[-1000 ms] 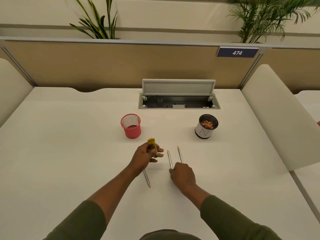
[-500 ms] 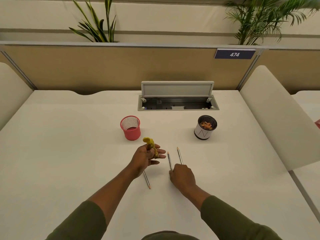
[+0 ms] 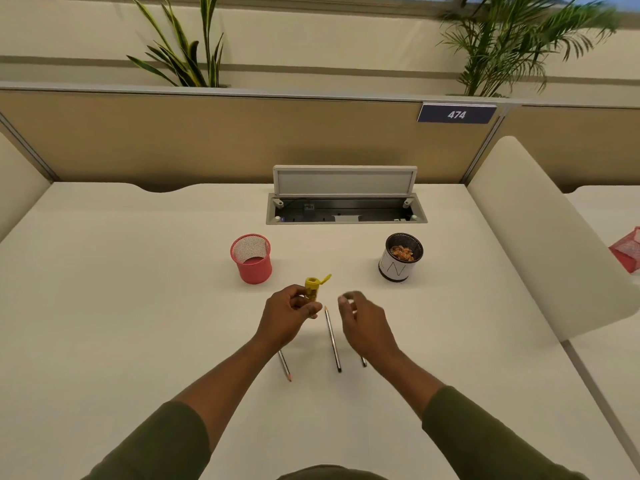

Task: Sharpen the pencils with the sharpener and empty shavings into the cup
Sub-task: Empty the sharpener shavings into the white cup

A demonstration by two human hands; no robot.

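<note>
Ahead of my fingers and to their left I see a pink mesh pen holder (image 3: 251,258) standing upright. Farther ahead, an open cable tray (image 3: 346,213) is sunk in the desk (image 3: 104,289). Beyond it, a tan partition (image 3: 207,140) carries a "474" sign (image 3: 456,114), with plants (image 3: 183,50) above.

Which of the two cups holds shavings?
The white cup on the right; orange shavings lie inside. The pink mesh cup shows none.
</note>
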